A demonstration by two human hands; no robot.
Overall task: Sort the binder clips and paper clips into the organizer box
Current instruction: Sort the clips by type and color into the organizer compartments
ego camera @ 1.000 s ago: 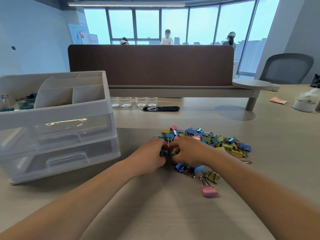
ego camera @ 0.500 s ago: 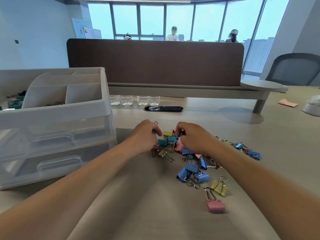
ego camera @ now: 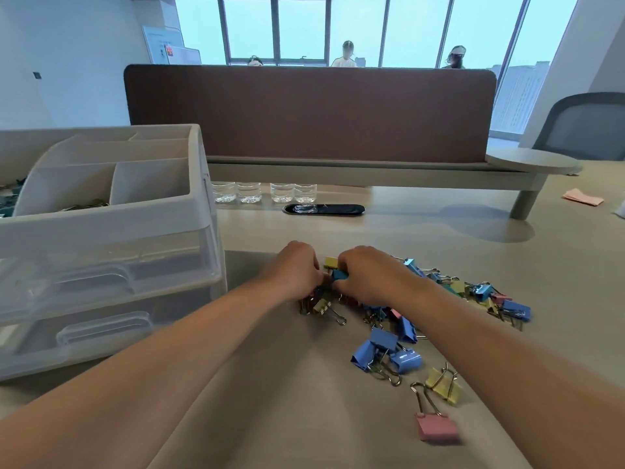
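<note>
Beige tabletop (ego camera: pixel 422 238) by an office window wall: our left hand (ego camera: pixel 294 269) and right hand (ego camera: pixel 368 275) meet, fingers curled, over the binder clips (ego camera: pixel 384 338), which spread rightward from the right hand. The right hand seems to pinch a teal clip (ego camera: pixel 340 275) between the two; what the left hand grips we cannot tell. The organizer box (ego camera: pixel 101 231) stands left of the left hand.

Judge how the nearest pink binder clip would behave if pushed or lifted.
The pink binder clip lies flat, so a push would probably slide it across the table, not roll it. Its wire handle probably offers a stiff grip. Small, so likely light.
</note>
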